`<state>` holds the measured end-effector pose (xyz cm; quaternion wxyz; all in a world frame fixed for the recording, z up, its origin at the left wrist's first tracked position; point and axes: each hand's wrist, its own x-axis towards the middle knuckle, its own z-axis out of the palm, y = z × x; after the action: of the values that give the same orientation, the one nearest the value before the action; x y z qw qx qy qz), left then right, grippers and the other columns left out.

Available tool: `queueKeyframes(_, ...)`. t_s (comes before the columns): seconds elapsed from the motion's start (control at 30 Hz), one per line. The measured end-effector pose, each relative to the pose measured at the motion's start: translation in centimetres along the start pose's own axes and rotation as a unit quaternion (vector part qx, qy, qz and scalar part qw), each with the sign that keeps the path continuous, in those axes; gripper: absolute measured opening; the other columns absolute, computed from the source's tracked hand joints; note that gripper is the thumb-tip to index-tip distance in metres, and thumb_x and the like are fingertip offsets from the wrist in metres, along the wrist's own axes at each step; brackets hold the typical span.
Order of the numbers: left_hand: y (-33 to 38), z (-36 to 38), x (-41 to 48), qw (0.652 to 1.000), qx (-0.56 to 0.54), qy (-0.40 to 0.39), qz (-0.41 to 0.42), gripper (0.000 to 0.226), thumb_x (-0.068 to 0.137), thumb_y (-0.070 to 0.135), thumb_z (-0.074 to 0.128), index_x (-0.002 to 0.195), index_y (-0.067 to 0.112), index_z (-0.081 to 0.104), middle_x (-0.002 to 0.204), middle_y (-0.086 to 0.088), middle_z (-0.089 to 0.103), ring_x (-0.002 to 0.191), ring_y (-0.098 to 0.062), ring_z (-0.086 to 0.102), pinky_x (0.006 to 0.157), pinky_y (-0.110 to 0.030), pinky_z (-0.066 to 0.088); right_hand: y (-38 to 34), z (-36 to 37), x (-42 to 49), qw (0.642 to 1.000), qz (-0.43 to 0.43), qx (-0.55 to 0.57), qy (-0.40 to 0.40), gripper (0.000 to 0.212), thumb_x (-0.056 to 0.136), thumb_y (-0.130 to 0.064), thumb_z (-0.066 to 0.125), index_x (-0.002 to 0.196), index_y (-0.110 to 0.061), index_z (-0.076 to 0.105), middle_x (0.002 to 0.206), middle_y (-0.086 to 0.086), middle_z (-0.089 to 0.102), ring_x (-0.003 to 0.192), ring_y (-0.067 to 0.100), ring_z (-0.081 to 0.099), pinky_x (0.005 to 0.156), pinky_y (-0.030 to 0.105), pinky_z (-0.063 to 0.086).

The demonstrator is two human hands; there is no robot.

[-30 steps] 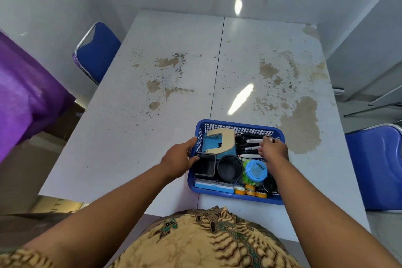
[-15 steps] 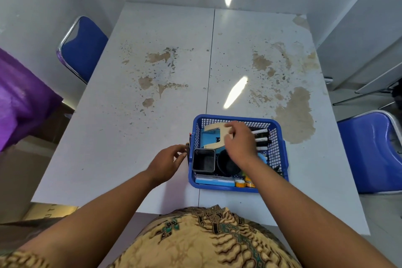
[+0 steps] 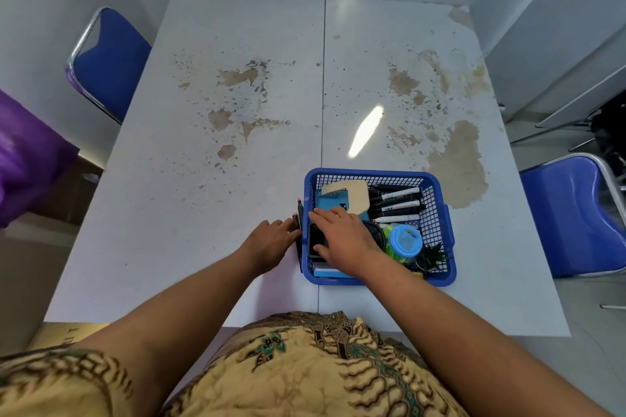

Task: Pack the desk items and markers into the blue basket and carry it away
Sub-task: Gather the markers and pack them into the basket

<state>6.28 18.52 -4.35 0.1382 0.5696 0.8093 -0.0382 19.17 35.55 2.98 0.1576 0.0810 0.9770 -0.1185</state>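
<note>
Stained worktop bears one blue mesh basket holding four markers; flat right hand rests on black cup, straight-fingered left hand touches two loose markers.

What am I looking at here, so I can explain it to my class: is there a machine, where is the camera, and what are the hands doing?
There is no machine. A person works with bare hands, and one camera on their head looks down at them. On the stained white table stands a blue basket holding a hole punch, markers, a blue-lidded jar and a black container. The right hand lies with straight fingers over the black container. The left hand reaches an orange-tipped marker just outside the basket's left wall. Whether it grips the marker is unclear.
</note>
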Motion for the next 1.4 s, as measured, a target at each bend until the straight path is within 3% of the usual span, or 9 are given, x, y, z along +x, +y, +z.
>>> queueKeyframes(0.37,-3.8,1.1,-2.3,0.996,0.073,-0.028,0.035,0.015,0.105,0.026,0.056,0.118,0.023,0.063,0.109,-0.001,0.061,0.099,-0.024,0.054,0.079,-0.037,0.041,-1.1,0.7,-0.5,0.999,-0.013,0.026,0.02,0.068,0.102,-0.04,0.061,0.163,-0.025,0.035,0.166,-0.002,0.037,0.15,0.025,0.034,0.121,0.046,0.033)
queueKeyframes(0.57,-4.3,0.3,-4.1,0.983,-0.131,0.114,-0.056,0.018,0.101,0.04,0.065,0.114,0.029,0.068,0.101,0.009,0.068,0.083,-0.016,0.062,0.074,-0.031,0.041,-0.9,0.6,-0.9,0.985,-0.001,0.149,0.086,0.05,0.099,-0.037,0.067,0.148,-0.029,0.058,0.146,-0.008,0.058,0.136,0.018,0.045,0.116,0.042,0.039)
queueKeyframes(0.67,-2.9,-2.1,-3.9,0.957,-0.22,0.177,-0.065,0.02,0.102,0.042,0.064,0.114,0.027,0.068,0.1,0.011,0.066,0.076,-0.013,0.06,0.069,-0.029,0.046,-1.5,0.3,-1.0,0.943,0.06,0.3,0.127,0.044,0.098,-0.036,0.073,0.14,-0.035,0.063,0.124,-0.012,0.066,0.117,0.008,0.053,0.104,0.03,0.047)
queueKeyframes(0.77,-1.2,-4.2,-3.4,0.924,-0.305,0.21,-0.094,0.02,0.104,0.041,0.062,0.117,0.028,0.066,0.103,0.014,0.062,0.082,-0.009,0.061,0.069,-0.021,0.049,-2.4,-0.8,-0.6,0.841,0.14,0.5,0.151,0.042,0.097,-0.032,0.076,0.137,-0.038,0.062,0.104,-0.01,0.07,0.086,0.004,0.062,0.084,0.022,0.055)
queueKeyframes(0.83,0.3,-5.4,-2.8,0.889,-0.385,0.208,-0.136,0.018,0.104,0.039,0.062,0.117,0.029,0.066,0.104,0.015,0.064,0.091,-0.007,0.062,0.074,-0.013,0.048,-2.4,-1.5,-0.4,0.796,0.168,0.559,0.16,0.042,0.098,-0.031,0.076,0.137,-0.036,0.061,0.099,-0.007,0.073,0.084,0.013,0.068,0.08,0.022,0.056)
queueKeyframes(0.97,3.1,-7.9,-1.0,0.763,-0.559,0.226,-0.231,0.014,0.105,0.034,0.061,0.114,0.025,0.067,0.104,0.01,0.071,0.096,-0.009,0.067,0.074,-0.01,0.049,-1.7,-1.8,-0.3,0.789,0.181,0.57,0.14,0.037,0.097,-0.037,0.076,0.132,-0.032,0.066,0.102,-0.008,0.074,0.096,0.015,0.071,0.082,0.023,0.055)
queueKeyframes(1.13,4.9,-9.7,1.0,0.626,-0.706,0.222,-0.245,0.021,0.105,0.032,0.062,0.118,0.015,0.065,0.102,-0.003,0.077,0.096,-0.016,0.076,0.089,-0.032,0.063,-0.9,-1.5,-0.8,0.767,0.19,0.6,0.127,0.017,0.098,-0.031,0.076,0.115,-0.029,0.077,0.099,-0.008,0.08,0.087,0.007,0.074,0.085,0.029,0.06)
queueKeyframes(1.23,5.6,-10.4,1.5,0.594,-0.731,0.228,-0.248,0.021,0.104,0.03,0.064,0.116,0.013,0.065,0.101,-0.004,0.078,0.095,-0.018,0.077,0.09,-0.035,0.063,-0.1,-2.1,-1.2,0.705,0.196,0.665,0.149,0.013,0.099,-0.021,0.074,0.111,-0.026,0.077,0.087,-0.004,0.079,0.071,0.008,0.065,0.071,0.028,0.056)
queueKeyframes(1.4,6.6,-11.0,2.2,0.595,-0.726,0.204,-0.278,0.02,0.102,0.034,0.067,0.117,0.021,0.067,0.109,0.003,0.075,0.104,-0.017,0.073,0.091,-0.033,0.061,2.5,-2.7,-2.0,0.615,0.187,0.748,0.165,0.02,0.096,-0.012,0.077,0.115,-0.015,0.078,0.087,0.001,0.074,0.073,0.013,0.061,0.076,0.033,0.054)
